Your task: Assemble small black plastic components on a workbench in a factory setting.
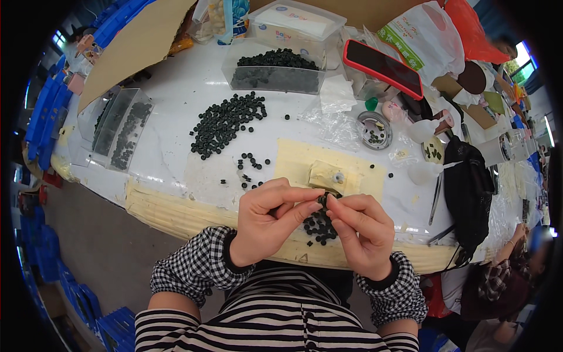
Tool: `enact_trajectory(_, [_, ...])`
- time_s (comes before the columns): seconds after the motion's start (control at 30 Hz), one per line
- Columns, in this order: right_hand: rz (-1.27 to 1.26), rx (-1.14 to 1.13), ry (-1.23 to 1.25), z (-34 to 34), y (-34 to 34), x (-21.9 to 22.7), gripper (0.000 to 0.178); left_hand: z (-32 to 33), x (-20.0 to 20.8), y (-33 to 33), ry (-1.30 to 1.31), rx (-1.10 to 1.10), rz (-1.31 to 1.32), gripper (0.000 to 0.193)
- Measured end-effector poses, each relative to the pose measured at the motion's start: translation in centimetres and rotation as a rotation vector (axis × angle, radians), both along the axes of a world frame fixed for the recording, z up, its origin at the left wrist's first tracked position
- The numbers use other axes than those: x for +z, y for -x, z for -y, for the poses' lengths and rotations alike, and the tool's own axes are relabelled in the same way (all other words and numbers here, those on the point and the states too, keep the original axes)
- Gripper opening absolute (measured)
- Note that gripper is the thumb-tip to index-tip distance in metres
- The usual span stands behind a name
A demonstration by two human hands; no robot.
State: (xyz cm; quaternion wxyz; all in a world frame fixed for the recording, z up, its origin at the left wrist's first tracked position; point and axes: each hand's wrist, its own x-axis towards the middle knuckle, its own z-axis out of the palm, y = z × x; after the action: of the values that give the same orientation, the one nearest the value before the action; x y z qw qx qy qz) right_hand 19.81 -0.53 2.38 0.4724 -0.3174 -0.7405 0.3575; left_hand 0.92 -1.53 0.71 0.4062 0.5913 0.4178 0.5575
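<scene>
I'm pinching a black round part [322, 200] between left hand [264, 215] and right hand [367, 232], below centre. Not reading its axis.

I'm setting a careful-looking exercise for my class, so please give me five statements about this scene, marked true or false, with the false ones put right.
1. The phone in a red case is to the right of the clear bin of black pieces. True.
2. The left hand is touching the phone. False: it is close beside the right hand, fingertips near each other.
3. Black-and-white checked cuffs cover both wrists. True.
4. The large loose pile of black pieces lies to the right of both hands. False: it lies farther up the picture and to their left.
5. The black bag lies to the right of the right hand. True.
</scene>
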Motion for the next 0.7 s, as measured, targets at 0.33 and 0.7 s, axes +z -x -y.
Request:
enact_trajectory(0.33, [0.01,0.021,0.012,0.06,-0.07,-0.03,0.038,-0.1,0.16,0.01,-0.025,-0.011,-0.008,0.025])
enact_trajectory(0.7, [0.035,0.026,-0.019,-0.06,-0.03,-0.32,0.038,-0.01,0.68,0.09,0.0,0.003,-0.046,0.025])
